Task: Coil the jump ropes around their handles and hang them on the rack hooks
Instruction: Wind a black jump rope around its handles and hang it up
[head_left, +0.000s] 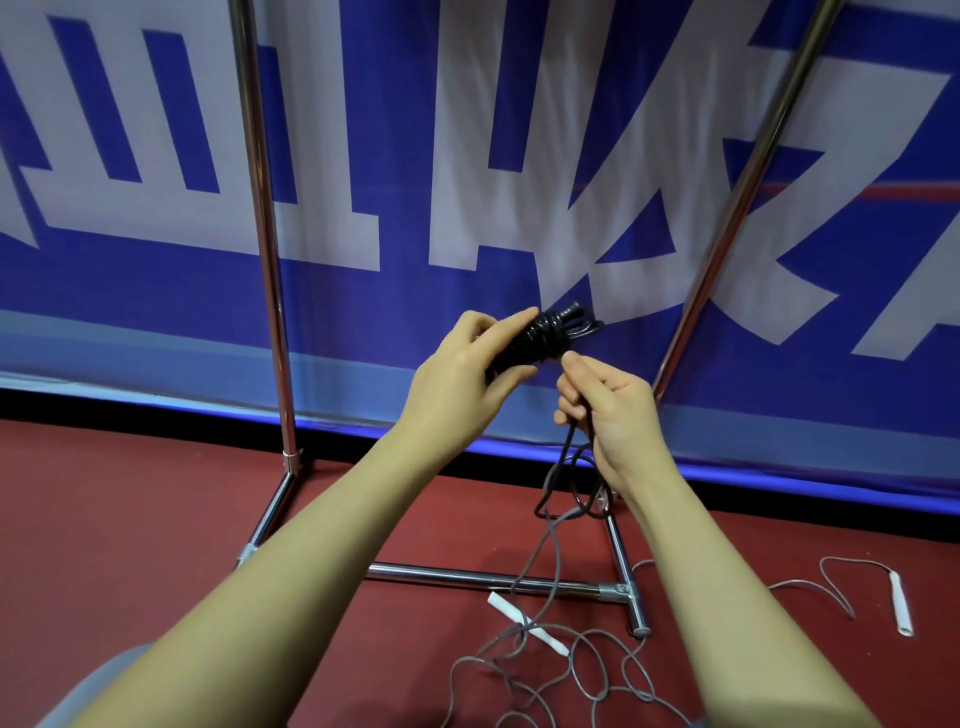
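A blue-and-white banner (467, 156) fills the background behind a chrome rack (260, 260), one of each, standing on a red floor (130, 519). Two of the rack's uprights and its floor-level base bars are in view; the hooks lie above the frame, so whether any rope already hangs there cannot be told.

One grey jump rope (550, 670) sprawls uncoiled on the floor beside the rack base. Two white handles show, one (527, 623) lying across the cord near the base bar, the other (901, 603) well apart to the right. Whether they belong to one rope or two cannot be told.

One black jump rope (545, 335) is midway through coiling, held up in front of the banner between the uprights. Several tight turns already wrap its handles; a length of black cord hangs loose below, looping down toward the floor.

The left hand (462, 364) grips the wrapped black bundle, its fingers curled round it. The right hand (605, 405), just beside the bundle, pinches the free cord between thumb and fingers, apparently feeding the next turn.

By this showing, the task stands in an early stage: one rope partly wound, the grey one untouched, and nothing seen hung.
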